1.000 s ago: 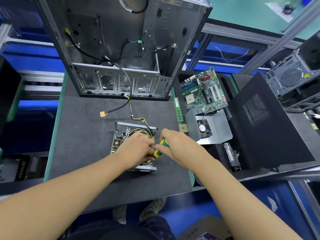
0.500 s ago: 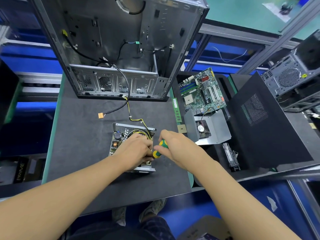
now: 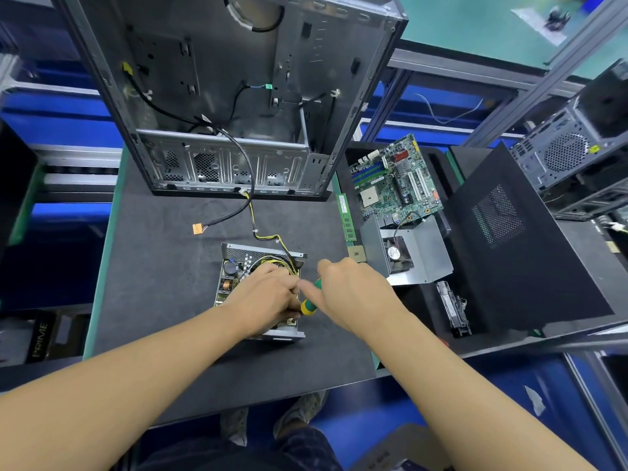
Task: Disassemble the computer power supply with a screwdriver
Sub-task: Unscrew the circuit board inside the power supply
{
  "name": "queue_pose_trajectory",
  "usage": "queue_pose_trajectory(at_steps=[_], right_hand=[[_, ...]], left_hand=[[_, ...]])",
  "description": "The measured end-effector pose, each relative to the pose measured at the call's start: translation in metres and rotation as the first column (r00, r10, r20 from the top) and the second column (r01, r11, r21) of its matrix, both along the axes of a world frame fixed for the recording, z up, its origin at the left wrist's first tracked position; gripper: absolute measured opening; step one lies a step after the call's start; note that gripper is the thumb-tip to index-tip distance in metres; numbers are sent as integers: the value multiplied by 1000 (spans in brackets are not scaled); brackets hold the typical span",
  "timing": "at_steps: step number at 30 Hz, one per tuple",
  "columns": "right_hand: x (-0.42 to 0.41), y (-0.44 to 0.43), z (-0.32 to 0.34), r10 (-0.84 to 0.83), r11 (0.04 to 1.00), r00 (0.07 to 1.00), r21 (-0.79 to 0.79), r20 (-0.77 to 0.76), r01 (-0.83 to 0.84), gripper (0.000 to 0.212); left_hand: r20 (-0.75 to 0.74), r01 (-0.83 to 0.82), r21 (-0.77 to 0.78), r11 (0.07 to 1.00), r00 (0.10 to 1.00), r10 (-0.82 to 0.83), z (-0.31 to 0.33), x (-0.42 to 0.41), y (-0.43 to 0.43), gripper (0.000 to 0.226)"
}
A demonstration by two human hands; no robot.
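Note:
An opened metal power supply (image 3: pixel 234 266) lies on the black mat, its circuit board, capacitor, copper coil and yellow-black wires exposed. My left hand (image 3: pixel 268 297) lies over the right part of the supply with fingers curled down onto it; what the fingertips hold is hidden. My right hand (image 3: pixel 353 294) grips a green and yellow screwdriver (image 3: pixel 311 302) just right of the left hand, its lower end pointing down into the supply's right side. The tip is hidden behind my left hand.
An empty computer case (image 3: pixel 231 96) stands at the back of the mat (image 3: pixel 153 283), cables running from it to the supply. To the right lie a motherboard (image 3: pixel 394 181), a RAM stick (image 3: pixel 346 215), a metal box with a fan (image 3: pixel 407 260), a drive (image 3: pixel 453 307) and a black side panel (image 3: pixel 526 249).
Both hands stay over the power supply. The right hand has shifted only slightly on the screwdriver handle. The view has moved a little.

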State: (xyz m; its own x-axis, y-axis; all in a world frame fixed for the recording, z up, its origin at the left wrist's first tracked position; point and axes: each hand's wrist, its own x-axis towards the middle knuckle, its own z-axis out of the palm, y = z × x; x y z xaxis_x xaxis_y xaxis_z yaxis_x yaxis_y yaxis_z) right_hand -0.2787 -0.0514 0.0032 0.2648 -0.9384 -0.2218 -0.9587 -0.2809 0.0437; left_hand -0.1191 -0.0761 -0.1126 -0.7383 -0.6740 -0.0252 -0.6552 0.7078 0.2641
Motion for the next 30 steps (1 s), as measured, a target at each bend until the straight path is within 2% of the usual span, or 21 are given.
queue_pose_trajectory(at_steps=[4,6,13,15,16,19,21,23,25,27,28,30], right_hand=[[10,4,-1,-58,996,998,-73,-37,56,43],[16,5,-3,-83,995,996,-65,-32,80,39],[12,0,7,-58,976,996,215,68,42,36],[10,6,11,-69,967,995,248,73,49,36],[10,11,11,-64,973,996,225,64,48,38],[13,22,11,-34,988,999,149,32,29,44],[17,20,11,-47,984,998,173,48,38,43],[18,12,14,-71,967,994,251,84,48,38],[20,6,17,-48,940,992,340,118,6,29],[21,4,20,13,910,993,411,116,-60,19],[22,3,21,39,897,993,434,108,-83,16],[20,0,26,68,876,995,473,76,-96,22]], left_hand=[[-16,12,0,1000,1000,-12,2,0,-1,20],[21,4,-30,1000,1000,-3,2,-1,0,24],[128,27,-40,999,992,-22,-1,-2,-1,32],[137,31,-37,999,990,-26,0,-2,-1,31],[119,28,-31,999,993,-24,2,-1,-1,28],[-82,-15,19,1000,997,16,12,4,1,9],[-177,-45,-40,998,983,37,17,9,5,4],[-143,-41,-62,997,989,32,20,15,12,11],[-24,-33,-20,999,999,32,19,19,22,34],[54,-13,-45,999,998,15,16,22,30,49],[60,-6,-65,998,998,10,16,22,33,48],[45,-25,-113,993,999,30,16,21,36,42]])
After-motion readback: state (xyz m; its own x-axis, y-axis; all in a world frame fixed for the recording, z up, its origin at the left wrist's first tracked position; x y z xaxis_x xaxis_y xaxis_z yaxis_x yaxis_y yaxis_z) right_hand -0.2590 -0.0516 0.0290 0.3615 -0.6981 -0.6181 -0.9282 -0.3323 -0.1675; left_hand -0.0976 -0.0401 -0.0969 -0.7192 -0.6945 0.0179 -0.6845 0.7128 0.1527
